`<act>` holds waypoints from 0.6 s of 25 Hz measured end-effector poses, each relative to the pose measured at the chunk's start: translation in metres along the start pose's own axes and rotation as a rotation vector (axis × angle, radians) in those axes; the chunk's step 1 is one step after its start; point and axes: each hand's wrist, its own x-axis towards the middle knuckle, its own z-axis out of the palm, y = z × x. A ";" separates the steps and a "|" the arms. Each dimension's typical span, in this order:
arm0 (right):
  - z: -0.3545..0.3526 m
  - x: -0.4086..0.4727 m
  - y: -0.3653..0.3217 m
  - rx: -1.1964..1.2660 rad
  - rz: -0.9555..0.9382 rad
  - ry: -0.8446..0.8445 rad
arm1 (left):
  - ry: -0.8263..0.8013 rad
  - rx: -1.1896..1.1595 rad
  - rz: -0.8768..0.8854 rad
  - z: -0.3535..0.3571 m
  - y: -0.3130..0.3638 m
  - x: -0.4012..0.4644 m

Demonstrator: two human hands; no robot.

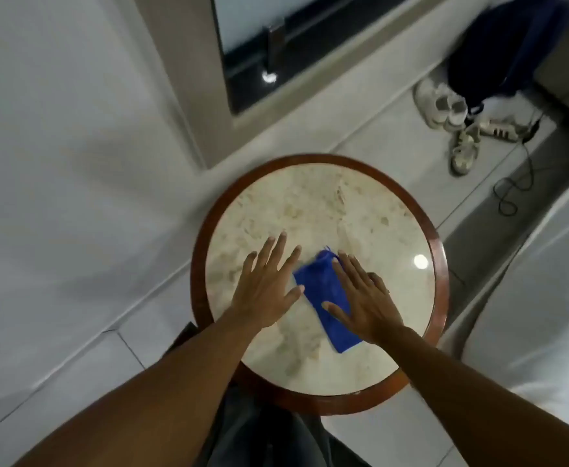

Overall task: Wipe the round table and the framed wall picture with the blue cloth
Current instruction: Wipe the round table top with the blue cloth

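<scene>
The right hand point(365, 299) presses flat, fingers spread, on the folded blue cloth point(323, 298) mid-table point(440, 288); the left hand point(266, 284) rests open, empty (an ungripped cloth may slip and bunch).

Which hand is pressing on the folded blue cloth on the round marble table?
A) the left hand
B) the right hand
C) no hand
B: the right hand lies flat on the folded blue cloth, while the left hand rests beside it on the round marble table.
</scene>
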 end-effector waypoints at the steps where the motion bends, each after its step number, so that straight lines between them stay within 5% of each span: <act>1: 0.022 0.009 0.006 -0.035 -0.023 0.009 | -0.016 0.013 -0.005 0.024 0.001 0.018; 8: 0.106 0.036 0.013 -0.091 0.044 0.198 | 0.118 0.099 -0.023 0.124 0.002 0.052; 15: 0.066 0.026 -0.008 0.121 0.076 0.237 | 0.064 0.181 -0.040 0.074 0.009 0.039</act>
